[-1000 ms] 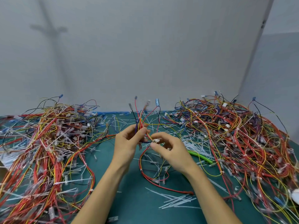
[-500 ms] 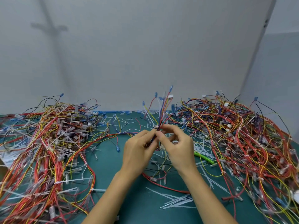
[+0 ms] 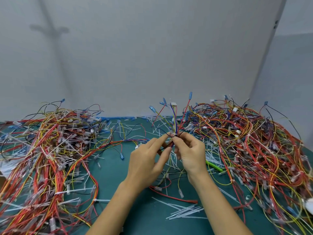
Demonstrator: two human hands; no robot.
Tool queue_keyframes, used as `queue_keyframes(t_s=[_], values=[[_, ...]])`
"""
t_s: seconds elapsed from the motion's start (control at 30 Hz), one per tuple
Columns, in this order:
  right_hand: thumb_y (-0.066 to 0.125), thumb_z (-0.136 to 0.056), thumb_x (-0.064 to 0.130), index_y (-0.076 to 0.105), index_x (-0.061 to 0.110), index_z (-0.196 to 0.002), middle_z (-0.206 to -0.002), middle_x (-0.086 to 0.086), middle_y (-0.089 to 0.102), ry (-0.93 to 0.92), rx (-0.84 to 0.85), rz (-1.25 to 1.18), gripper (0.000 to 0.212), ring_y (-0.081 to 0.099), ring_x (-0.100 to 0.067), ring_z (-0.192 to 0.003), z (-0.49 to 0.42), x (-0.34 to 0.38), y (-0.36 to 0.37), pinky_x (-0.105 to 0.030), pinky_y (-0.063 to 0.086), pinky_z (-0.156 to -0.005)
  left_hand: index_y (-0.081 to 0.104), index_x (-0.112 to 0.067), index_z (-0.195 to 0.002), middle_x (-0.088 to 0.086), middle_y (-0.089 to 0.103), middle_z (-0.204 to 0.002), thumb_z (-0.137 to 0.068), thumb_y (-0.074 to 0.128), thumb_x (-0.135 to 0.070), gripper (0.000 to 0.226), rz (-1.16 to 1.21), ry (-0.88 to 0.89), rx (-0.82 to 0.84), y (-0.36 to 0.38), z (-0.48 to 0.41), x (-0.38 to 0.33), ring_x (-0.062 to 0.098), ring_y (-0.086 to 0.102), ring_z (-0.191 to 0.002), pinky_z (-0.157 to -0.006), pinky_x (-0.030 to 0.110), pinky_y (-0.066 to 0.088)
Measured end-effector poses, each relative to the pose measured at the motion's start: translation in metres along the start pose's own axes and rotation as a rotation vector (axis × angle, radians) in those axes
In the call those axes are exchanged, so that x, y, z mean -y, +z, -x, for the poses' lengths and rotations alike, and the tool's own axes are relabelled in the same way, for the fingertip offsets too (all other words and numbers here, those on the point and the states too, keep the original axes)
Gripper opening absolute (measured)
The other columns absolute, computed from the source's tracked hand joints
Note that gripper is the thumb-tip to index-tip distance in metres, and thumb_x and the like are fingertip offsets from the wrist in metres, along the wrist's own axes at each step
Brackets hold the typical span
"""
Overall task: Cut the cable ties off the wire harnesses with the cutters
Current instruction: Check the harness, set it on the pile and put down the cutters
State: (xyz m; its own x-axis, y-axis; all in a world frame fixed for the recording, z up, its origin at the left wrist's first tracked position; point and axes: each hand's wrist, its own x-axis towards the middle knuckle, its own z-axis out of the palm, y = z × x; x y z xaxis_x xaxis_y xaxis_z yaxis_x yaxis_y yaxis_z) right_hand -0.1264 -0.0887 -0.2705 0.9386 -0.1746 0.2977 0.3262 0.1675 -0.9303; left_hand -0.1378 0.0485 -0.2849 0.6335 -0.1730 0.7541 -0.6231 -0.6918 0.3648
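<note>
Head camera, looking down over my forearms: I hold a small wire harness (image 3: 175, 123) of red, yellow, blue and black wires upright between both hands, above the middle of the teal counter (image 3: 144, 217). My left hand (image 3: 145, 161) pinches the bundle between thumb and outstretched forefinger, with the other fingers loosely bent beneath. My right hand (image 3: 191, 152) meets it from the other side, fingers curled, thumb and fingertips closed on the same spot, so my two hands touch at the wires.

Above the pinch the wires fan out towards the grey wall (image 3: 152, 56), ending in blue terminals and a white connector. Below it they hang between my palms down to the counter.

A bright green slim object (image 3: 214, 166) lies on the counter just right of my right hand; I cannot tell whether it is the cutters. A tangled left pile of harnesses (image 3: 50, 150) and a right pile of harnesses (image 3: 254, 141) flank my hands. Cut white tie strips (image 3: 184, 211) lie scattered between them.
</note>
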Motion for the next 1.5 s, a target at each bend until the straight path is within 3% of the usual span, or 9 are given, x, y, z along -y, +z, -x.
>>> queue_keyframes(t_s=[0.13,0.43,0.6,0.87,0.97,1.07,1.23,1.4,1.5], values=[[0.06,-0.093,0.003,0.074,0.013,-0.083,-0.054,0.001,0.052,0.071,-0.015,-0.142,0.02,0.044,-0.008,-0.046,-0.003,0.001,-0.001,-0.018,0.035,-0.041,0.068,-0.021,-0.116,-0.012,0.07,-0.094,-0.096,0.05,-0.03,0.028,-0.052,0.008,-0.144,-0.001,-0.003,0.005,0.008,0.064,-0.086,-0.089,0.03,0.041],[0.059,-0.092,0.004,0.078,0.022,-0.072,-0.066,0.007,0.062,0.166,0.037,-0.38,0.033,0.049,-0.006,-0.051,-0.002,0.007,-0.003,-0.017,0.035,-0.04,0.068,-0.024,-0.098,-0.02,0.065,-0.088,-0.089,0.051,-0.04,0.025,0.083,-0.247,-0.287,-0.009,-0.006,0.016,-0.003,0.057,-0.082,-0.091,0.034,0.036],[0.063,-0.085,0.009,0.069,0.014,-0.082,-0.069,0.005,0.06,0.19,0.046,-0.436,0.009,0.049,-0.007,-0.055,-0.003,0.006,-0.004,-0.018,0.036,-0.041,0.057,-0.026,-0.085,-0.011,0.062,-0.073,-0.086,0.053,-0.049,0.023,0.345,-0.403,-0.291,-0.008,-0.007,0.019,0.025,0.064,-0.076,-0.081,0.057,0.047],[0.068,-0.078,0.016,0.077,0.021,-0.073,-0.068,0.008,0.061,0.194,0.023,-0.463,0.011,0.049,-0.006,-0.052,-0.005,0.005,-0.005,-0.018,0.037,-0.04,0.057,-0.018,-0.089,-0.005,0.067,-0.08,-0.096,0.041,-0.043,0.031,0.627,-0.406,-0.328,-0.002,-0.008,0.023,0.014,0.067,-0.068,-0.066,0.023,0.051],[0.071,-0.076,0.019,0.078,0.024,-0.071,-0.065,0.009,0.06,0.194,0.016,-0.459,0.01,0.049,-0.006,-0.05,-0.005,0.007,-0.007,-0.018,0.037,-0.04,0.057,-0.019,-0.094,-0.004,0.071,-0.087,-0.091,0.042,-0.053,0.037,0.583,-0.393,-0.241,-0.008,-0.005,0.029,0.017,0.069,-0.086,-0.08,0.029,0.049],[0.075,-0.073,0.022,0.078,0.023,-0.071,-0.064,0.006,0.058,0.194,0.007,-0.488,0.003,0.047,-0.006,-0.047,-0.007,0.009,-0.009,-0.019,0.037,-0.039,0.051,-0.031,-0.093,-0.02,0.063,-0.099,-0.08,0.053,-0.062,0.034,0.253,-0.321,-0.028,-0.013,0.001,0.035,0.017,0.057,-0.105,-0.092,0.038,0.045],[0.073,-0.077,0.024,0.073,0.019,-0.073,-0.059,0.0,0.054,0.173,0.023,-0.506,0.007,0.043,-0.008,-0.044,-0.009,0.009,-0.011,-0.02,0.035,-0.038,0.046,-0.03,-0.102,-0.026,0.067,-0.098,-0.074,0.064,-0.068,0.051,0.026,-0.136,0.271,-0.001,0.002,0.033,-0.026,0.042,-0.107,-0.11,0.029,0.028],[0.074,-0.076,0.029,0.072,0.017,-0.075,-0.061,0.0,0.055,0.166,-0.002,-0.461,0.011,0.043,-0.007,-0.045,-0.01,0.008,-0.013,-0.018,0.035,-0.038,0.064,-0.028,-0.097,-0.014,0.071,-0.087,-0.086,0.057,-0.059,0.034,-0.019,-0.056,0.34,0.004,0.005,0.035,0.012,0.062,-0.085,-0.078,0.035,0.051],[0.073,-0.074,0.022,0.076,0.017,-0.089,-0.067,0.002,0.064,0.146,-0.004,-0.428,0.015,0.048,-0.006,-0.047,-0.01,0.007,-0.012,-0.018,0.036,-0.04,0.065,-0.035,-0.099,-0.016,0.073,-0.083,-0.086,0.059,-0.05,0.021,0.061,-0.08,0.315,0.002,0.005,0.032,0.01,0.068,-0.078,-0.07,0.035,0.053]])
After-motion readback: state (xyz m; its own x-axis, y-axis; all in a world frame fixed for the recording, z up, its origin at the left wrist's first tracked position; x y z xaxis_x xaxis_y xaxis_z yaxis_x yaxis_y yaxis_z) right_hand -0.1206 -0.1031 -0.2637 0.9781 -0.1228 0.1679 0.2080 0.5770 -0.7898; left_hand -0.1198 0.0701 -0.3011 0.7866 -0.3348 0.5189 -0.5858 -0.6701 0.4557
